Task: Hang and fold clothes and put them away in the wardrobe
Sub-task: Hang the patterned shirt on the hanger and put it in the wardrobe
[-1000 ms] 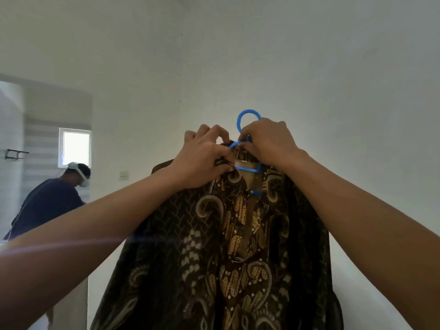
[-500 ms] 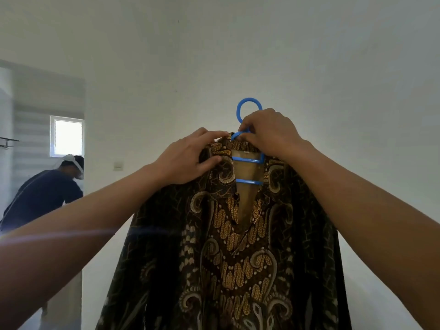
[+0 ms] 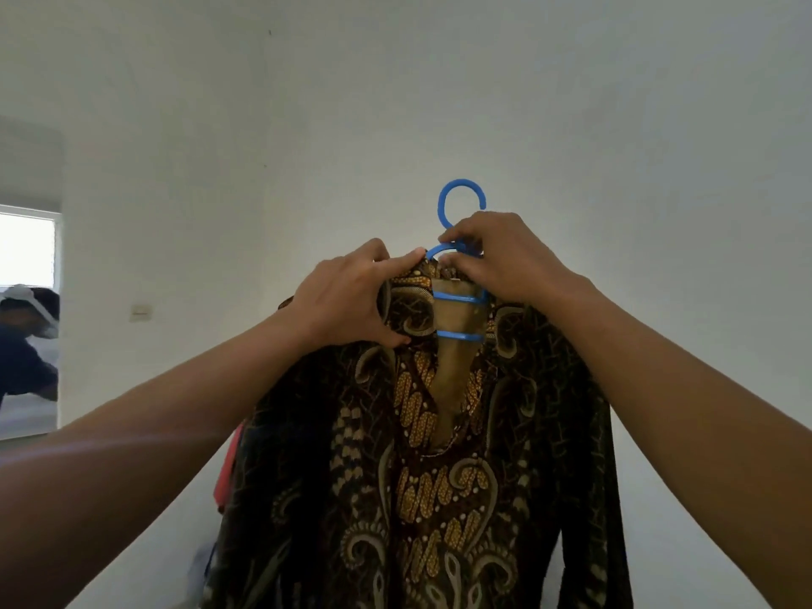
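Observation:
A dark brown batik shirt (image 3: 439, 476) with gold patterns hangs on a blue plastic hanger (image 3: 459, 200), held up in front of a white wall. My right hand (image 3: 509, 261) grips the hanger's neck just below the hook. The left side of the shirt's collar is pinched between the thumb and fingers of my left hand (image 3: 351, 296). The shirt's neckline is open, and two blue hanger bars (image 3: 459, 316) show across it. The hanger's shoulders are hidden under the fabric.
A white wall (image 3: 615, 125) fills the view ahead. At far left a doorway (image 3: 28, 301) shows another person in dark blue with a white headset. A light switch (image 3: 141, 310) sits on the wall. Something pink-red (image 3: 228, 468) shows behind the shirt's left edge.
The collar has been spread open, showing the hanger bars. My left hand has shifted from a fist at the collar front to pinching the left collar. The view has turned right.

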`<state>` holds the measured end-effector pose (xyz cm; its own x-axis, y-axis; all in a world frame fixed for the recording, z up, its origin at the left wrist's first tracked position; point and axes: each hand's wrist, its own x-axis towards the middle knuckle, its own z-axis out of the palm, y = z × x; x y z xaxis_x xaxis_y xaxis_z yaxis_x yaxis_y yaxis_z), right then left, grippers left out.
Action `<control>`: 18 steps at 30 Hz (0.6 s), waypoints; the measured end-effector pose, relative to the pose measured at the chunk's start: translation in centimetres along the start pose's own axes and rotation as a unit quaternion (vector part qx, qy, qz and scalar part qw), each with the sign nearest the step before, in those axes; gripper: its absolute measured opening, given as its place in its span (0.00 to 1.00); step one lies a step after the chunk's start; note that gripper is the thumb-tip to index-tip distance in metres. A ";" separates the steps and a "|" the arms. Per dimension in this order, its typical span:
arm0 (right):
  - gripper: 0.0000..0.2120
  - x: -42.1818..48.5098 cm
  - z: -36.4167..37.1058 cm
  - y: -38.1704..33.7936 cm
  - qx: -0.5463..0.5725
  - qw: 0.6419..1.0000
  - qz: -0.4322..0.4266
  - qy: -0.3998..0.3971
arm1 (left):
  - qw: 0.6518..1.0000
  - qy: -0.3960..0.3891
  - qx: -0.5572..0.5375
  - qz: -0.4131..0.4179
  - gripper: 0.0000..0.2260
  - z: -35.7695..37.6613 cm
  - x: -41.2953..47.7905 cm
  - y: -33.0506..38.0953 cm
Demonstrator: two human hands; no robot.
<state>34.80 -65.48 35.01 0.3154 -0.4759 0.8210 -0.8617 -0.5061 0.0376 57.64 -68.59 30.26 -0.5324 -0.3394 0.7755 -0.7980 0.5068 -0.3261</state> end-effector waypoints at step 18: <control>0.55 -23.6 -20.7 5.5 -0.305 0.950 0.062 0.003 | 0.976 0.056 -0.202 0.063 0.48 -5.3 5.0 21.1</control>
<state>14.42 -42.12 27.69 0.1961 -0.4999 0.8436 -0.9626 0.0657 0.2628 39.65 -55.41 30.08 -0.5668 -0.1763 0.8048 -0.5395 0.8177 -0.2008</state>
